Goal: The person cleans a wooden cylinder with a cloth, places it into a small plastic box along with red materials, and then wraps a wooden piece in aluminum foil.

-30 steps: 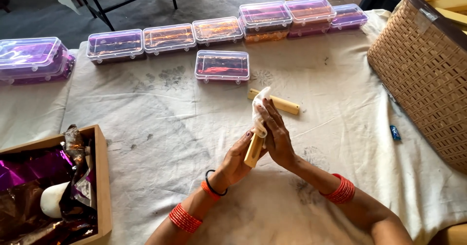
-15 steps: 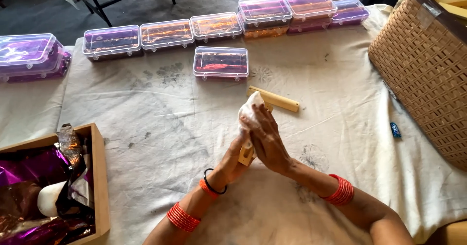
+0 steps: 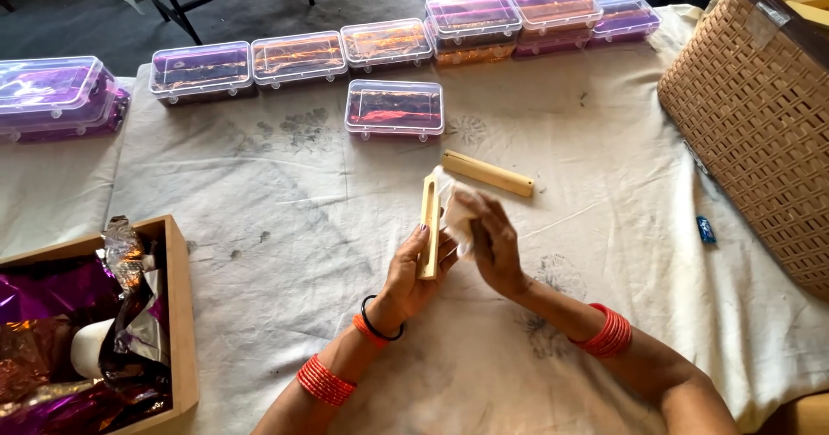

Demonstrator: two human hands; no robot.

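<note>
Since earlier frame: hands parted slightly, wooden piece (image 3: 429,226) now upright, slot exposed, frame centre. Left hand (image 3: 413,273) clamped on it; right hand (image 3: 490,243) pinching white cloth (image 3: 452,206) against it. Stained cloth-covered table (image 3: 276,228); grey floor beyond. Piece pale, long, slotted.

The left hand (image 3: 413,275) grips a slim wooden bar (image 3: 428,225) upright; the right hand (image 3: 492,245) presses a white cloth (image 3: 449,206) against it. Just beyond the bar lies a second wooden piece (image 3: 488,173) — and farther beyond that, a clear plastic box (image 3: 395,109).
</note>
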